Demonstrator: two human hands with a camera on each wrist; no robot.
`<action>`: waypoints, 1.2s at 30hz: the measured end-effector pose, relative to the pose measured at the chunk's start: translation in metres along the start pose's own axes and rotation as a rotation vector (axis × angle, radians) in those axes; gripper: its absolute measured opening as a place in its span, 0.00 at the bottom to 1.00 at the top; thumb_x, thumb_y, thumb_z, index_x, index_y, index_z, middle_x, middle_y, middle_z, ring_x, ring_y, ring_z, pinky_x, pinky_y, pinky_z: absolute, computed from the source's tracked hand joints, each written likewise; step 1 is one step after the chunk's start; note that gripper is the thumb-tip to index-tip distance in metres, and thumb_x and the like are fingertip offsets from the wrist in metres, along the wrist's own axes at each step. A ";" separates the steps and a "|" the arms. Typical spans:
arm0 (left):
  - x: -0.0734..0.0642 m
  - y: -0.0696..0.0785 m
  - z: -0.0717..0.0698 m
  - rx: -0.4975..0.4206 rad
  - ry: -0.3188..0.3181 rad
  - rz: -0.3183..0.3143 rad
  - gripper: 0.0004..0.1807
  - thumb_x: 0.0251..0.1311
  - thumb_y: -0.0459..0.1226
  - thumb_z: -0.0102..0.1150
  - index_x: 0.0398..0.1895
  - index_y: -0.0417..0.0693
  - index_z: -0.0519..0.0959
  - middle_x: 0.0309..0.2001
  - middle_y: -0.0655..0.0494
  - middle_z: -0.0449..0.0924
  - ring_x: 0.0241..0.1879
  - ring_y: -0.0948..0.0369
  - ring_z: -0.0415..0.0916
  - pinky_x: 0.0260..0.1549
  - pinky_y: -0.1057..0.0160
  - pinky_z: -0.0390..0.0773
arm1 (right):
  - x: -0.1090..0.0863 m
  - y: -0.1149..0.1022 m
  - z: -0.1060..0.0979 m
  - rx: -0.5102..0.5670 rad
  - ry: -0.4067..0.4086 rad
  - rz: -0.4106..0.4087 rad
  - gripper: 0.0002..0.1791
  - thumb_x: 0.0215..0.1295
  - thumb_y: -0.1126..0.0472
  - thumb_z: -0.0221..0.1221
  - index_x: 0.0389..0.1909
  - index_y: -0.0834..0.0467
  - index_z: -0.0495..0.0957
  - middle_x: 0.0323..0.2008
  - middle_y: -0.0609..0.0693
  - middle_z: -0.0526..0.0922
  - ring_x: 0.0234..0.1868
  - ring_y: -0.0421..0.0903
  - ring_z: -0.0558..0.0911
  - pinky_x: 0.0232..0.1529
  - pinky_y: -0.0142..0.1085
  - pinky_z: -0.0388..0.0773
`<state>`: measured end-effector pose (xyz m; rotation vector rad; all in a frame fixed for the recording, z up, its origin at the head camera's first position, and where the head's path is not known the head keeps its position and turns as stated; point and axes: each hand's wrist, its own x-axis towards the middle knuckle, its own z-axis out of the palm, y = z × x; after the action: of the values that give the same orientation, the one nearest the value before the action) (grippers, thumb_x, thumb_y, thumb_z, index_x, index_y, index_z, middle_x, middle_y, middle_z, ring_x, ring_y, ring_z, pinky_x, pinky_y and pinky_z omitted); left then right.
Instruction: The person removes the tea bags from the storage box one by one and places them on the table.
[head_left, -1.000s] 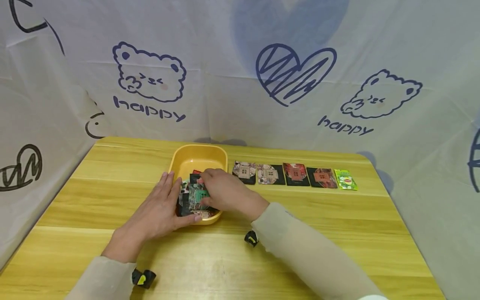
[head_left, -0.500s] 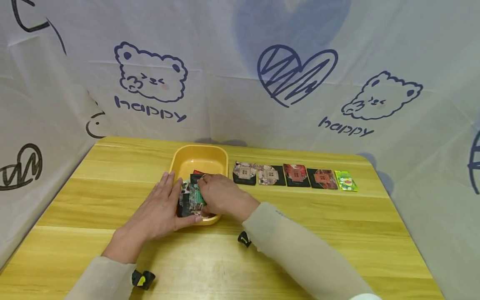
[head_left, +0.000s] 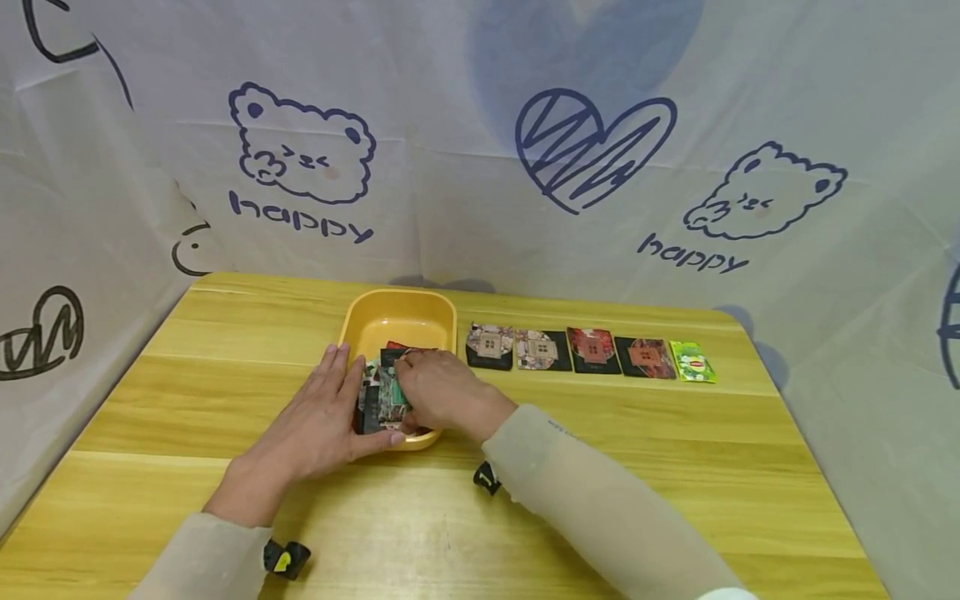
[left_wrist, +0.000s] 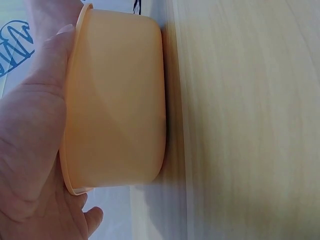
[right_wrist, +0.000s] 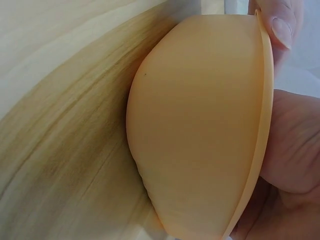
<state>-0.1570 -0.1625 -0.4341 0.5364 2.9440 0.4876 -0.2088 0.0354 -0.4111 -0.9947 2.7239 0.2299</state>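
Left hand lay straight-fingered against tray; right hand curled over packets, grip hidden. Picking singly seemed wisest.

Yellow bin, green-labelled sachet, yellow wood-grained table, blue-patterned white cloth

Table: yellow wood-grain top, grain running side to side, far corners rounded, dull light patch on the near middle. Yellow plastic tub sits flat on it toward the far edge, left of centre, rounded corners, long side running near to far. Just right of the tub, five flat sachets in one row, edges close together, left to right: beige-and-black sachet, second beige-and-black one turned sideways, red-and-black sachet, dark reddish sachet, also sideways, green-yellow Lipton sachet.
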 end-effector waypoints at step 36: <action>-0.001 0.000 -0.001 0.003 -0.003 0.000 0.73 0.55 0.81 0.51 0.83 0.32 0.50 0.84 0.29 0.38 0.84 0.36 0.34 0.81 0.37 0.48 | -0.041 0.047 -0.054 0.342 0.217 0.107 0.51 0.62 0.42 0.74 0.80 0.59 0.62 0.74 0.57 0.68 0.68 0.51 0.74 0.71 0.45 0.76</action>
<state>-0.1561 -0.1627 -0.4329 0.5365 2.9429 0.4817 -0.2178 0.0836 -0.3453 -0.8178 2.8744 -0.3365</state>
